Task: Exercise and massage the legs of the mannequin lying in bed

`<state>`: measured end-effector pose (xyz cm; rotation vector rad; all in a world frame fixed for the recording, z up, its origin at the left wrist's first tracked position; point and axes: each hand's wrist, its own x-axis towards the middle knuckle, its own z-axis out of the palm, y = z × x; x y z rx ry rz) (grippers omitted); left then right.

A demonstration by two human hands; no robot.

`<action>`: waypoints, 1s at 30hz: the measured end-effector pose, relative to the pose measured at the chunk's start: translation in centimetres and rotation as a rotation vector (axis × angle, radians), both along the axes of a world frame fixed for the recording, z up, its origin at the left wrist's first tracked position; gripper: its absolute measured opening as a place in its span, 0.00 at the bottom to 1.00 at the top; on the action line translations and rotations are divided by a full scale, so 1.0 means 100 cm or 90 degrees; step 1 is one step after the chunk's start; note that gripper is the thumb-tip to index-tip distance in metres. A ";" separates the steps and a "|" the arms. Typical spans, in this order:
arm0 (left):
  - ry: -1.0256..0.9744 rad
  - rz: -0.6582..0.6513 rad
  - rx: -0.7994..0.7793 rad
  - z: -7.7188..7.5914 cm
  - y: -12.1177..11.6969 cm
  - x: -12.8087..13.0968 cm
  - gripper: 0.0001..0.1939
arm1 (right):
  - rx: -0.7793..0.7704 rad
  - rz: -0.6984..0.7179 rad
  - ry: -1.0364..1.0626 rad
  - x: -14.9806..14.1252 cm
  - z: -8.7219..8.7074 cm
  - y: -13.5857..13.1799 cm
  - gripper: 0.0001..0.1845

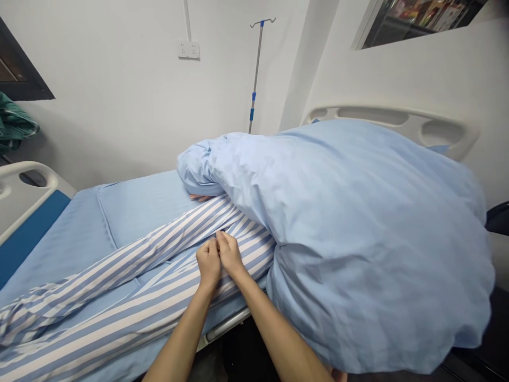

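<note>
Both my hands meet on a blue-and-white striped patient garment (pixel 246 239) laid along a hospital bed. My left hand (pixel 208 261) and my right hand (pixel 229 253) pinch its fabric with their fingertips, close together at a central edge or opening. A long striped sleeve or trouser leg (pixel 119 260) stretches away to the left. Over the far part of the garment lies a bulky pale blue duvet (pixel 338 233), hiding whatever is beneath it. Another person's fingers (pixel 200 198) show from under the duvet's near fold.
The bed's pale blue sheet (pixel 67 239) lies under the garment, with a white headboard (pixel 389 124) at the far right and a white-and-blue bed end (pixel 27 223) at the left. A metal bed rail (pixel 226 324) runs below my arms. An IV pole (pixel 256 69) and wall socket (pixel 189 50) stand behind.
</note>
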<state>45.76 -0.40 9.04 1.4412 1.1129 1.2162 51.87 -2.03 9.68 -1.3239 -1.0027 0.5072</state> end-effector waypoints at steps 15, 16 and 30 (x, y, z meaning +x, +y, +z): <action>0.017 -0.006 -0.009 0.011 -0.003 0.022 0.20 | 0.007 0.033 -0.041 0.032 -0.002 -0.007 0.19; -0.003 0.006 -0.020 0.013 -0.004 0.026 0.20 | 0.013 0.032 -0.024 0.033 -0.002 -0.007 0.19; 0.056 -0.003 0.018 0.005 -0.008 0.035 0.20 | -0.011 0.005 -0.173 0.049 0.014 -0.012 0.19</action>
